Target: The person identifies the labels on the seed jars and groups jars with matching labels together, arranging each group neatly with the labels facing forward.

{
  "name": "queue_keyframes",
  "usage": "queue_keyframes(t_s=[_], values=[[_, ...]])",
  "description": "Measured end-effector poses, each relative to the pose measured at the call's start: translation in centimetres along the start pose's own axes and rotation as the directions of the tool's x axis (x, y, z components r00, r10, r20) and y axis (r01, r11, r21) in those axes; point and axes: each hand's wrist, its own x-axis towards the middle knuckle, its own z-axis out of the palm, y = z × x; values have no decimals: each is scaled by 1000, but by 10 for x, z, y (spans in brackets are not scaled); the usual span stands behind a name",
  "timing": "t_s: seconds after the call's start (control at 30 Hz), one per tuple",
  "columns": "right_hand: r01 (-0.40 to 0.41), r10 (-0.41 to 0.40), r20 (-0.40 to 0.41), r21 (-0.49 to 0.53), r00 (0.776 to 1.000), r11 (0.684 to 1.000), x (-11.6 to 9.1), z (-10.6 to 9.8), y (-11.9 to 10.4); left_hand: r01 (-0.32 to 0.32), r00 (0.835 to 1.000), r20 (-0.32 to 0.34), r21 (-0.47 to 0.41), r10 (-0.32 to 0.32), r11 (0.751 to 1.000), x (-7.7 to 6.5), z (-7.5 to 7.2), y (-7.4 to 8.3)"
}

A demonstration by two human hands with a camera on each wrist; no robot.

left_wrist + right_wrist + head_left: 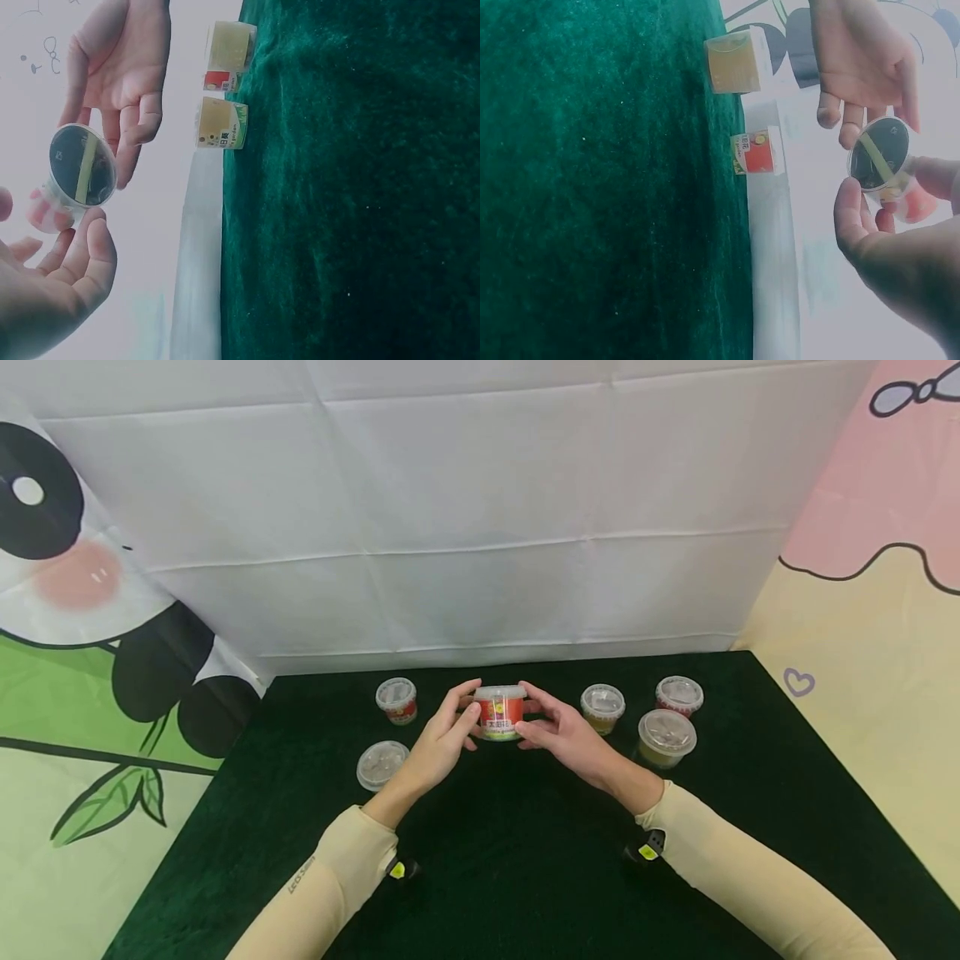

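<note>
Both hands hold a small clear plastic cup (pixel 500 713) with a lid and a red label, raised above the dark green cloth. The left hand (pixel 441 735) grips its left side and the right hand (pixel 558 731) its right side, thumbs toward the camera. From below, the left wrist view shows the cup's dark round base (pixel 82 165) with a pale yellow-green strip across it. In the right wrist view the same base (pixel 880 153) sits between the fingertips of both hands. The cup's contents cannot be made out.
At left stand a red-labelled cup (pixel 396 701) and a lidded cup (pixel 383 765) beside the left forearm. At right are a cup (pixel 602 707), a red-labelled cup (pixel 679 695) and a larger cup (pixel 667 737). A white cloth backdrop (pixel 480 527) rises behind the table.
</note>
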Motion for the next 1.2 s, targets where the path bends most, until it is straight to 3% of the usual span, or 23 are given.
queue_keyframes(t_s=[0.23,0.8,1.2], values=[[-4,3,36,49,999,999,0,-3,4,-3,1000,13,16,3,1000,3,1,-5],[-53,53,-1,-17,999,998,1,-4,6,12,1000,21,36,-13,999,3,3,-8],[-19,20,16,-41,1000,999,2,0,5,19,999,45,67,-22,998,2,-8,-4]])
